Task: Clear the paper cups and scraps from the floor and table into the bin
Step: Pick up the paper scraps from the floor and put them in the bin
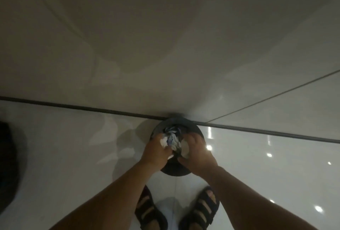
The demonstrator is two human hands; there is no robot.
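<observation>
Far left of the bin, a dark object (9, 156) sits blurred at the picture's edge; what it is cannot be told. The glossy floor (73, 156) meets the pale wall (165, 46) along a dark joint, and the round dark bin (174, 171) stands on the floor right against that joint.

Over the bin's left rim, the left hand (156, 151) has its fingers (157, 139) curled tight on a wad of crumpled scraps (172, 140), white with blue, held just above the bin's mouth. Over the right rim, the right hand (197, 154) has its fingers (193, 137) clamped on a white scrap (185, 149) touching the wad's right side.

Nearer than the bin, two feet in dark strapped sandals (149, 209) stand on the floor, one under each forearm.
</observation>
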